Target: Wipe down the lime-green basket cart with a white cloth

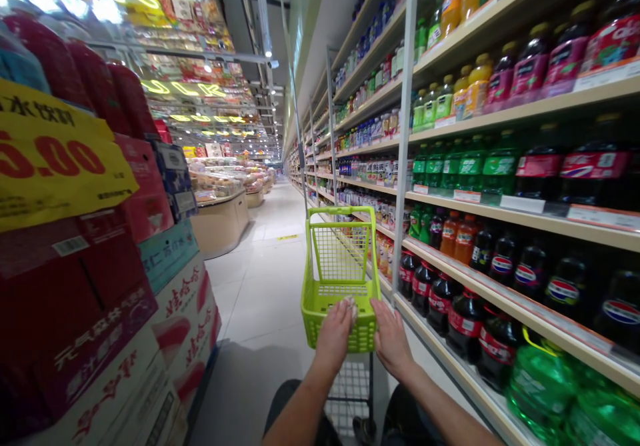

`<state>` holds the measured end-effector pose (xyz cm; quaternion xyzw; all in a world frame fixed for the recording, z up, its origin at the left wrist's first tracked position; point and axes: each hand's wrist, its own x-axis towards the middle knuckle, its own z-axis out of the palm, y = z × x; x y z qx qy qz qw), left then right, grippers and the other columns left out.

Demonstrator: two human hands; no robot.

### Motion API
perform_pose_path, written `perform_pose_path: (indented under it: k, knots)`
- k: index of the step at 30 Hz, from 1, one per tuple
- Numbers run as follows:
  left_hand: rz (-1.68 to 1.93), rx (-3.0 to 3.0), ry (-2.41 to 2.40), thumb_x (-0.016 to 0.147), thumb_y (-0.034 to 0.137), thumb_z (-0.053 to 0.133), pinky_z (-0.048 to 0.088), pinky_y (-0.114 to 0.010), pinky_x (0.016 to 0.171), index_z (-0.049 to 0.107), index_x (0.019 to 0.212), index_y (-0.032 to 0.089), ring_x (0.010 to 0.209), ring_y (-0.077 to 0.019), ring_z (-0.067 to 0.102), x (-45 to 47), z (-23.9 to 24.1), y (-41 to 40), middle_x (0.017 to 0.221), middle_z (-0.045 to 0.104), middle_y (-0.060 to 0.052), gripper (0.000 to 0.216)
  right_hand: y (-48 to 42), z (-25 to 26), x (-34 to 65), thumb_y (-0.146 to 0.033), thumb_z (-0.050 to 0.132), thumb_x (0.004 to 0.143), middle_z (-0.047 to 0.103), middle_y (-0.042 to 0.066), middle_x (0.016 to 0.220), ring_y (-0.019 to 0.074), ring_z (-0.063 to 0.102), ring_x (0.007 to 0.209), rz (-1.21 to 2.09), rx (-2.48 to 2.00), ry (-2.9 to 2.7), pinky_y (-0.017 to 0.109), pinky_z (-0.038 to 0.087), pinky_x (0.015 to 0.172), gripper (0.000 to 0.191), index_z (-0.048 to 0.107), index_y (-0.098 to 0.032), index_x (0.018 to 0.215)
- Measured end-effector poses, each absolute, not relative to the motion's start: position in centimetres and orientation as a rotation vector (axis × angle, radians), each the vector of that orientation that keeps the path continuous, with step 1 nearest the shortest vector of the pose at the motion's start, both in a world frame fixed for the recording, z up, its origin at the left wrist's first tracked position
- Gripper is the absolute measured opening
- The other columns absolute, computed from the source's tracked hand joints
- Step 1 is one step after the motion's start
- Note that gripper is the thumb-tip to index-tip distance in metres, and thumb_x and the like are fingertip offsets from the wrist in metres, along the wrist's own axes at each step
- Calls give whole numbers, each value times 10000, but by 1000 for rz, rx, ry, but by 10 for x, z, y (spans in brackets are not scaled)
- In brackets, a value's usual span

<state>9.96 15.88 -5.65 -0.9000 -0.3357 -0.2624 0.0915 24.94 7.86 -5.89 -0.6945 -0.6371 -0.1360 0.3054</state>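
Note:
A small lime-green shopping cart (314, 296) stands in front of me in the aisle, its plastic basket tilted up toward me. Over the basket's near side, my left hand (335, 327) is closed on a crumpled whitish cloth (352, 309), which pokes out past the fingers. At the near right corner, my right hand (391, 337) grips the basket's rim; part of its fingers is hidden behind the edge. Below the basket shows a grey wire lower rack (351, 387), between my dark-clothed knees.
Drink shelves (540, 213) line the right side, close to the cart. Stacked drink cartons (183, 313) with a yellow price sign (55, 159) crowd the left. Pale floor tiles (265, 253) run ahead past a rounded display counter (220, 225).

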Motion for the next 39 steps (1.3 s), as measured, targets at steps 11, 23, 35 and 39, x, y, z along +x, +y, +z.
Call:
perform_pose_path:
  k: [11, 23, 35, 39]
  knots:
    - [-836, -2584, -1401, 818, 110, 338, 335, -397, 1020, 395, 1267, 164, 1252, -209, 338, 46, -47, 180, 1356, 384, -96, 455, 72, -63, 251, -1, 345, 618, 363, 87, 1368, 227, 250, 1282, -295, -1952, -1725, 479, 182, 1033, 724, 312, -121, 1332]
    - [-918, -2612, -1436, 815, 85, 365, 360, -424, 989, 478, 1205, 209, 1191, -214, 424, 45, -38, 173, 1306, 458, -63, 424, 68, -54, 250, 0, 370, 615, 332, 86, 1385, 234, 211, 1297, -306, -2032, -1759, 483, 153, 1034, 705, 363, -139, 1306]
    - [-824, -2738, -1333, 809, 114, 398, 255, -514, 1018, 460, 1212, 273, 1254, -240, 324, 89, -32, 143, 1340, 422, -37, 438, 66, -54, 250, -9, 374, 614, 345, 95, 1376, 227, 225, 1293, -340, -2026, -1794, 478, 159, 1035, 691, 383, -134, 1293]
    - [-927, -2615, -1700, 765, 98, 425, 348, -471, 955, 491, 1184, 278, 1188, -247, 407, 53, -28, 162, 1308, 446, -71, 460, 65, -55, 247, -8, 375, 626, 341, 107, 1377, 237, 236, 1288, -354, -2002, -1767, 496, 172, 1028, 682, 378, -133, 1296]
